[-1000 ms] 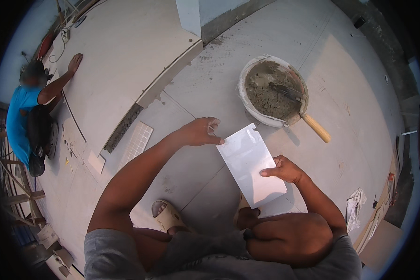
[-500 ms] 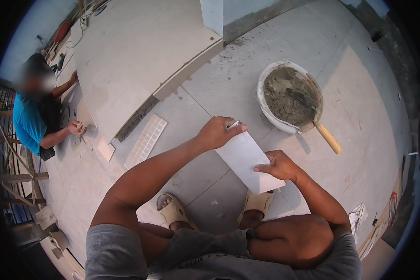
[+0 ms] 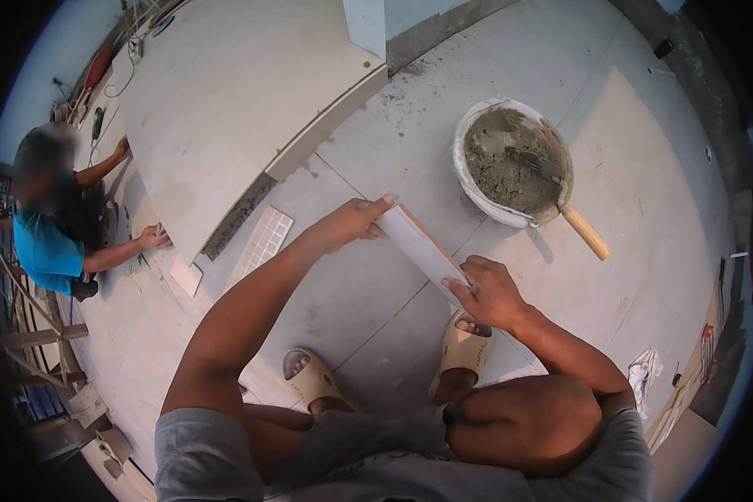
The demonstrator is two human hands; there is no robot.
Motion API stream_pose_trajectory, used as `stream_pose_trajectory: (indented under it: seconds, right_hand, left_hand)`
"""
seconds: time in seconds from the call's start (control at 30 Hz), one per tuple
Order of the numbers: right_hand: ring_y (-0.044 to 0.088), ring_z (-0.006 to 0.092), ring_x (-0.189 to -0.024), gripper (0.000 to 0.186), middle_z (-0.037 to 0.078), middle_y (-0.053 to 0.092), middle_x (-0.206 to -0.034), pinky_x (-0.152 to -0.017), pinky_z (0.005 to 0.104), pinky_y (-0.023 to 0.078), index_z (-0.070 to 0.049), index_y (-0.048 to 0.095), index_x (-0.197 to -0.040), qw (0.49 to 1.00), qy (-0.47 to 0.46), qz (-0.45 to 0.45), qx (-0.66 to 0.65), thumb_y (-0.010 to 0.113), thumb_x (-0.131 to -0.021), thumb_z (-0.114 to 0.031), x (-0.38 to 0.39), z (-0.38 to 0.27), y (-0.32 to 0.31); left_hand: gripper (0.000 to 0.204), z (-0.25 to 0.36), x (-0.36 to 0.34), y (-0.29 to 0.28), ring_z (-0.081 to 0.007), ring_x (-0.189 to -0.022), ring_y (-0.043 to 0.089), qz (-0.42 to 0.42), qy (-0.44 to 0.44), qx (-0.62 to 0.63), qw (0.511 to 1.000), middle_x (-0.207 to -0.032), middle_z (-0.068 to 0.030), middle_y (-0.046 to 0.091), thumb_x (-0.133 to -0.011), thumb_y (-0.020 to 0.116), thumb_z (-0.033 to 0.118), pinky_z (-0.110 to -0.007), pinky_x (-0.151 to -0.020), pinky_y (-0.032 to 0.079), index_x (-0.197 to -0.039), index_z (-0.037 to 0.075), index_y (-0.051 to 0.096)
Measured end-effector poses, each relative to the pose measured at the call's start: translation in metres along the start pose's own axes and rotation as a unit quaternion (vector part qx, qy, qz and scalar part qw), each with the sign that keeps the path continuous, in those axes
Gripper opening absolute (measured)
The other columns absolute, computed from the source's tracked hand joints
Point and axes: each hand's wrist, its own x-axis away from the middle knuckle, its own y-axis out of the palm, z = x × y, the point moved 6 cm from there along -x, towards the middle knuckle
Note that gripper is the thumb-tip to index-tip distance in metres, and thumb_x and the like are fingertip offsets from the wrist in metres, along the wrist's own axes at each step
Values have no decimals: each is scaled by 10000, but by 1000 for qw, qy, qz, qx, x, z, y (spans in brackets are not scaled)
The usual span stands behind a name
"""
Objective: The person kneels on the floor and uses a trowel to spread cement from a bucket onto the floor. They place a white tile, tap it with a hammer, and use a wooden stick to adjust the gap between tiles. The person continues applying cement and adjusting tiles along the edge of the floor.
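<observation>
I hold a pale rectangular tile (image 3: 418, 244) between both hands, tilted so I see it nearly edge-on. My left hand (image 3: 351, 222) grips its far end, my right hand (image 3: 489, 293) grips its near end. Below the tile are my two feet in beige sandals (image 3: 314, 381) on the grey tiled floor (image 3: 376, 301). A round white tub of grey mortar (image 3: 510, 163) stands beyond the tile to the right, with a wooden-handled trowel (image 3: 584, 232) resting in it.
Another person in a blue shirt (image 3: 46, 247) crouches at the far left, hands on the floor by a raised tiled step (image 3: 226, 109). A small white mosaic sheet (image 3: 262, 243) lies near the step's edge. A crumpled white rag (image 3: 644, 372) lies at the right.
The tile has turned from face-up to nearly edge-on between my hands. The view has shifted. The person at the left now reaches toward the step's edge.
</observation>
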Motion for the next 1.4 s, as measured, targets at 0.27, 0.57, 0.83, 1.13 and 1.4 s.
stream_pose_trajectory:
  seconds: [0.27,0.57,0.83,1.13,1.4]
  right_hand:
    - [591,353,-674,302,159,583,-782,-646,421,483,33,650,-844,999,-21,17,36,640,-908,-261,4,-6,0]
    - [637,195,-805,394,162,684,-895,-747,334,497,58,669,-1073,894,174,-50,-409,671,-908,-300,-12,26,18]
    - [654,402,-843,302,252,677,-896,-785,451,517,22,685,-1013,995,29,-34,90,626,-889,-247,-134,-8,11]
    - [665,403,-873,329,254,682,-907,-802,457,526,17,690,-1020,990,12,-3,143,632,-876,-274,-233,1,53]
    - [663,410,-878,341,253,686,-891,-810,449,524,30,694,-1015,988,23,9,155,646,-864,-272,-269,8,52]
  left_hand:
    - [838,9,6,-2,-271,-1023,648,16,32,42,998,-1171,-244,602,-944,445,630,-380,-969,493,-1215,-159,517]
    - [767,25,28,-37,-299,-1032,648,-35,-17,141,989,-1243,-250,578,-987,421,547,-404,-961,488,-1312,-147,452]
    - [704,-30,22,-84,-354,-1191,549,291,-24,-330,898,-1260,-226,546,-880,626,451,-434,-981,459,-1348,-50,462]
    - [736,-48,79,-187,-361,-1376,340,480,-59,-425,765,-1442,-217,387,-820,737,355,-437,-1101,346,-1362,-24,412]
    - [940,-78,60,-219,-370,-1442,235,461,-87,-463,752,-1547,-185,269,-771,772,410,-503,-1154,242,-1473,19,283]
